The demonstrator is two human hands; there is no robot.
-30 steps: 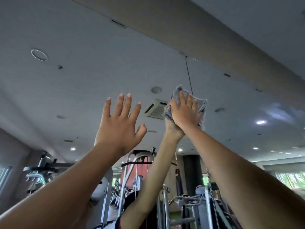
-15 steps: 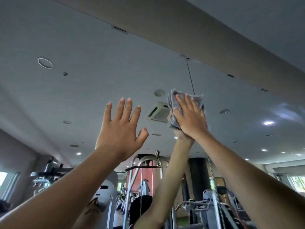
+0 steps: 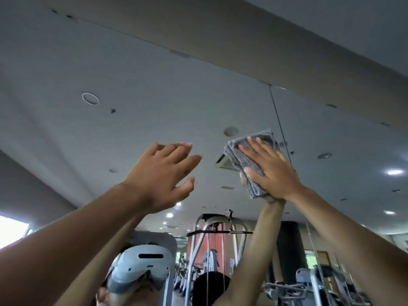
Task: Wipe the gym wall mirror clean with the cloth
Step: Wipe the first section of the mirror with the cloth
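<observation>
The large wall mirror is viewed from below, and its upper part fills most of the head view. A folded grey textured cloth is held flat against the glass near the mirror's top edge, just left of a thin vertical seam between two panes. The cloth is pressed by the right hand, whose fingers are straight and spread; nothing is gripped, and the palm covers the cloth's right half. The lower corner of the cloth is seen protruding below the heel of the hand. The hand's own reflection is met at the glass directly beneath it.

The left hand is raised beside it, further from the seam and well apart from the cloth, with fingers extended together, thumb out, and nothing held. Whether it touches the glass cannot be told.

A plain grey-brown beam is noted directly above the mirror's top edge. In the glass are reflected a round recessed ceiling fitting, a square ceiling air vent partly hidden by the cloth, and a lit downlight. Toward the mirror's lower edge a white head-worn headset and a grey metal cable machine are reflected, both partly blocked by the forearms.
</observation>
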